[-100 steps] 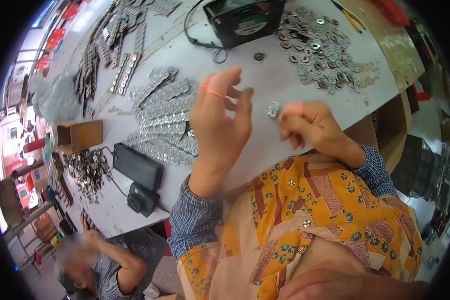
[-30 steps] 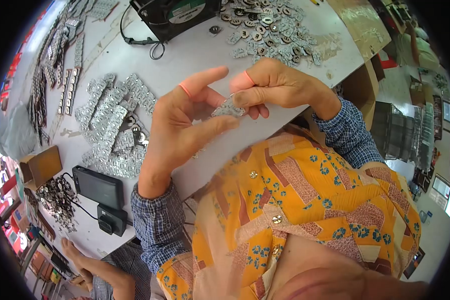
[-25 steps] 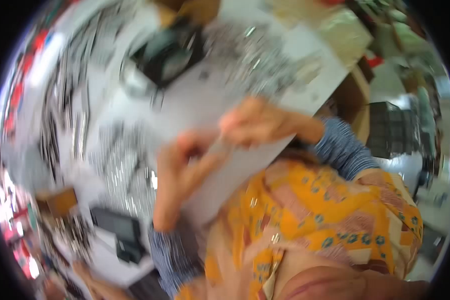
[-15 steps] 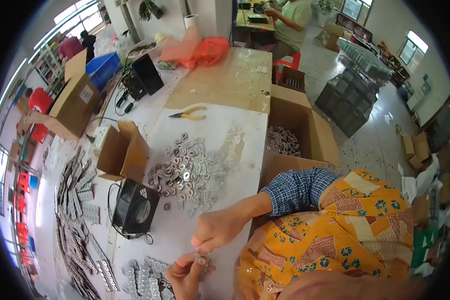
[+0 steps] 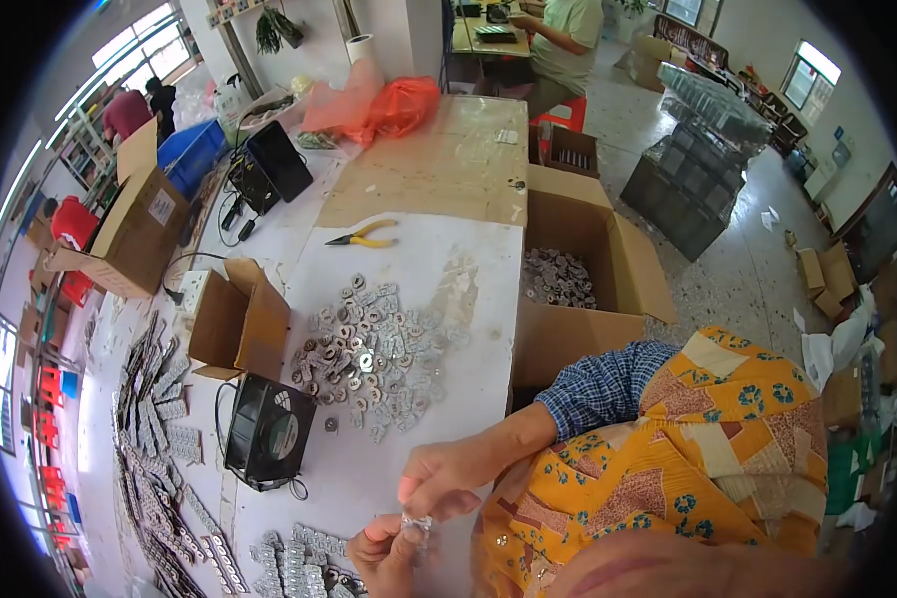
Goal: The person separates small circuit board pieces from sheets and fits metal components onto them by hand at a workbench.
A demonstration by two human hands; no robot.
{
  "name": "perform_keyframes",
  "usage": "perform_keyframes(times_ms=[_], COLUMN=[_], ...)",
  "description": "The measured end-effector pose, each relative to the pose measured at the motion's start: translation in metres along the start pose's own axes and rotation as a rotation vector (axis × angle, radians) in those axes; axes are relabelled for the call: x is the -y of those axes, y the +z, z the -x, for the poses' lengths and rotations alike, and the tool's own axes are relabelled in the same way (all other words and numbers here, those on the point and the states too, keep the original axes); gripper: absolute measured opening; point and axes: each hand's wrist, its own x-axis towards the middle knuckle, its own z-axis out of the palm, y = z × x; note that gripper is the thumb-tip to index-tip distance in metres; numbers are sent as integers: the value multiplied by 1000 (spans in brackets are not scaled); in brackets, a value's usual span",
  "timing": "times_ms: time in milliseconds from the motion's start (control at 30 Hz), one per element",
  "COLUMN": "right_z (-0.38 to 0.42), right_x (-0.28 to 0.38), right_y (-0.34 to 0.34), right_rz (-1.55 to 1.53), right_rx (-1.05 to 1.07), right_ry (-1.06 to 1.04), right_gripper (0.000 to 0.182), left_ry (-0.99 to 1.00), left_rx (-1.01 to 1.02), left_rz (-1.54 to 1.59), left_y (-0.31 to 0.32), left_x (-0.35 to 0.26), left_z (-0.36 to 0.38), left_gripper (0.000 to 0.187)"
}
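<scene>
My left hand, at the bottom centre, is closed round a small clear piece between thumb and fingers. Just above it, my right hand is closed with its fingertips against the same piece; whether it holds a part of its own is hidden. Loose metal discs and clear plastic parts lie in a pile on the white table beyond the hands. To the left of my left hand sit rows of clear and metal parts.
A black fan and small open carton stand left of the pile. Yellow-handled pliers lie behind it. A large carton with metal parts stands right of the table. Another person sits at a far table.
My right hand has shifted slightly right and its fingers have changed position over the small piece. My left hand has moved a little right. The whole view has shifted slightly.
</scene>
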Motion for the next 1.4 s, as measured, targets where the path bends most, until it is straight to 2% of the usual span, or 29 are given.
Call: perform_keyframes(times_ms=[100, 200, 300, 367, 500, 600, 767, 1067, 1167, 1267, 1333, 1367, 1400], right_z=[-4, -12, -16, -15, -18, -19, -20, -22, -23, -22, -28, -23, -31], right_x=[-3, -11, -6, 3, 1, -1, -5, -7, -5, -8, -14, -9, -13], right_y=[1, -3, -8, -7, -4, -5, -13, -13, -13, -17, -26, -20, -18], right_rz=[-81, -278, -9, 153, 472, 565, 658, 763, 738, 812, 920, 782, 751], right_rx=[-25, 46, -145, -195, -240, -297, -293, -241, -253, -272, -307, -352, -410], right_ry=[-16, -32, -91, -119, -328, -383, -490, -542, -520, -522, -609, -511, -666], right_gripper=[27, 27, 28, 28, 28, 27, 26, 26, 25, 23, 18, 19, 17], left_ry=[39, 121, 187, 203, 289, 386, 445, 461, 450, 556, 422, 414, 440], left_rx=[35, 19, -98, -208, -281, -281, -241, -293, -346, -509, -495, -490, -481], left_rz=[51, 72, -33, -107, -268, -477, -722, -790, -761, -742, -744, -718, -730], left_y=[-8, -12, -5, 12, 7, 6, 5, 7, 9, 5, 1, 4, 2], left_x=[9, 19, 13, 3, 14, 19, 14, 16, 18, 23, 16, 13, 13], left_z=[-4, -10, -11, -7, -8, -10, -12, -11, -11, -20, -20, -20, -21], left_gripper=[24, 25, 25, 24, 22, 23, 24, 21, 20, 15, 14, 16, 15])
